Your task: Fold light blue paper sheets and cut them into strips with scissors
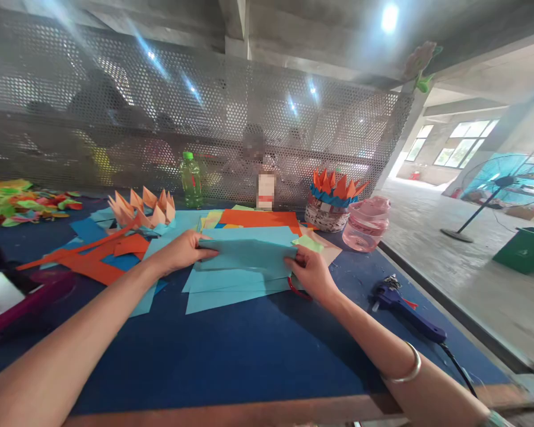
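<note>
Left hand [183,251] and right hand [312,273] pinch a folded teal sheet [247,256] (blue table [231,350])

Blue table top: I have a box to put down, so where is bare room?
The widest bare patch of table lies at the near edge, between the forearms, below the light blue sheets. A narrower strip runs between the right hand and the glue gun. The back is crowded: orange scraps, paper crowns, bottle, pink jar.

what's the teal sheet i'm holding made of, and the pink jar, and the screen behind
Teal sheet: thin matte paper, creasing sharply where folded. Pink jar: translucent, glossy, probably plastic. Screen: likely sheet metal, grey sheen, punched holes.
</note>
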`<state>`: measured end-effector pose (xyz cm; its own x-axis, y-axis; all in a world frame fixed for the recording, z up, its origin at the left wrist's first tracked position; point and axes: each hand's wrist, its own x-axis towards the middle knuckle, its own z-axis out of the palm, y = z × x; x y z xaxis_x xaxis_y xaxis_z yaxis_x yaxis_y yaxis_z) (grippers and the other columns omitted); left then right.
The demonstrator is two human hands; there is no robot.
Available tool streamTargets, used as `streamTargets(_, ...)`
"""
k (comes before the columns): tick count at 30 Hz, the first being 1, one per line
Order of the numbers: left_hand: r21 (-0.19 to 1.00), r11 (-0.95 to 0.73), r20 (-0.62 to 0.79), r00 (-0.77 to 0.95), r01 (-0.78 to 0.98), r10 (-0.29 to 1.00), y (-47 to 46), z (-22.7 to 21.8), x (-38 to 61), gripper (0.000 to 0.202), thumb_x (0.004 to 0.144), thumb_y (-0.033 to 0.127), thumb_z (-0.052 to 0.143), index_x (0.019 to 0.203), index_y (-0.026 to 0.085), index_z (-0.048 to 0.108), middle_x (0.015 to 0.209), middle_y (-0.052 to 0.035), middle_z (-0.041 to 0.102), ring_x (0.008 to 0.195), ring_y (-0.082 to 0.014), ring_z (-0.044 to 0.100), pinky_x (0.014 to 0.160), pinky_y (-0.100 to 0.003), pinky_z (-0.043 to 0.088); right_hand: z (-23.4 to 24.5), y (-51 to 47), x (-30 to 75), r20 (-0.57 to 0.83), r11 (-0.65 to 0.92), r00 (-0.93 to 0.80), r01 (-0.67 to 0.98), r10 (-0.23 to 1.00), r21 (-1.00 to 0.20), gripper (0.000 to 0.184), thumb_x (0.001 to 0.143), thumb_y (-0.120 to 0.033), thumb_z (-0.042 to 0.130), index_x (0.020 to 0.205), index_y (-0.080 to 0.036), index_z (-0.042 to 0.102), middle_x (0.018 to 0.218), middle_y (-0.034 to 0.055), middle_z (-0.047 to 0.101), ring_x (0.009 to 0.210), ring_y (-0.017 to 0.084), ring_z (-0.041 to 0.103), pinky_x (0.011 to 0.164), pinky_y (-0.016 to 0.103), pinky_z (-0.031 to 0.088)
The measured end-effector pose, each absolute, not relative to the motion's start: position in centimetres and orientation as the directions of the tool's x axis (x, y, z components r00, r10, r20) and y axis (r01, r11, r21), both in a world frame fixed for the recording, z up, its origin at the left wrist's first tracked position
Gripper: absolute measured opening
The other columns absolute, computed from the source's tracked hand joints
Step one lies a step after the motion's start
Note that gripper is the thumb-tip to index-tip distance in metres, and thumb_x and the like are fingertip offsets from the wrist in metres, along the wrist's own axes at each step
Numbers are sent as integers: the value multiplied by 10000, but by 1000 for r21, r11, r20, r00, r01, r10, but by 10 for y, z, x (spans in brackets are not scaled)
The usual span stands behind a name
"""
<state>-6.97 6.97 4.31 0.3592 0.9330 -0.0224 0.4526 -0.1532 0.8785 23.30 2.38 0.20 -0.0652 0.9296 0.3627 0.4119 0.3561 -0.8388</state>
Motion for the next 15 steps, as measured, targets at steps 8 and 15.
streamTargets(8,932,-15,-92,276,362,957,61,50,-65,197,546,328,814,651,197,712,578,-14,684,533,-186,624,485,-267,481,5,29,237,331,326,-44,329,943,-886,150,750,-348,573,763,-200,593,642,-4,625,608,155,569,539,244,439)
streamTargets(15,947,81,-156,222,312,962,61,49,-65,266,488,326,851,659,177,712,608,-41,704,513,-179,608,482,-270,468,8,32,239,294,287,-12,271,956,-919,216,755,-399,582,783,-185,587,591,-15,594,502,127,540,510,251,444)
